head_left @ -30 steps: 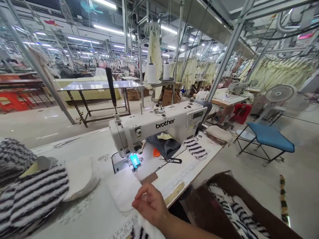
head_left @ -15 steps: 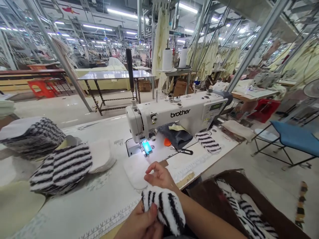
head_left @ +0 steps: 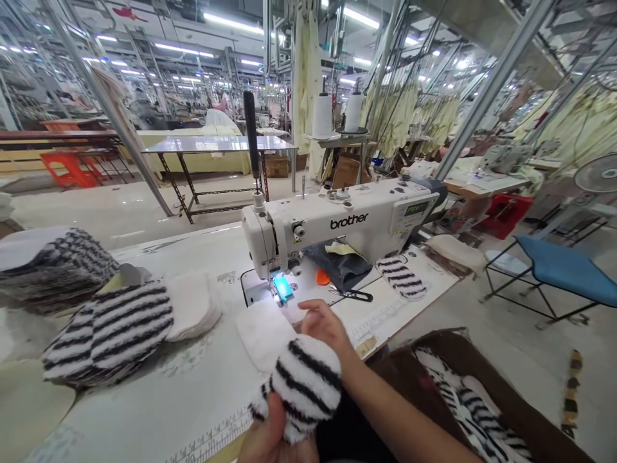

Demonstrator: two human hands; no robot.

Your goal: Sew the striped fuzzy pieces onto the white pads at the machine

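Note:
My left hand (head_left: 279,431) grips a black-and-white striped plush fabric piece (head_left: 308,382) at the bottom middle, its thumb pressed on top. Just beyond that piece is my right hand (head_left: 325,328), fingers loosely bent and apart with nothing seen in them. Part of its palm is hidden behind the striped fabric. A white fabric piece (head_left: 263,334) lies flat on the table left of my right hand, in front of the sewing machine (head_left: 337,222). Its needle area is lit beside a bright blue guard (head_left: 283,287).
Stacks of striped pieces (head_left: 116,328) and white pieces (head_left: 193,305) stand on the left. Thread snips (head_left: 354,294), an orange item (head_left: 322,277), dark cloth (head_left: 342,263) and another striped piece (head_left: 401,278) lie by the machine. A brown-lined container (head_left: 482,360) with striped pieces sits at lower right.
The striped piece in my left hand has been turned and raised, so its rounded end now faces up near my right hand. My right hand has shifted slightly right and up.

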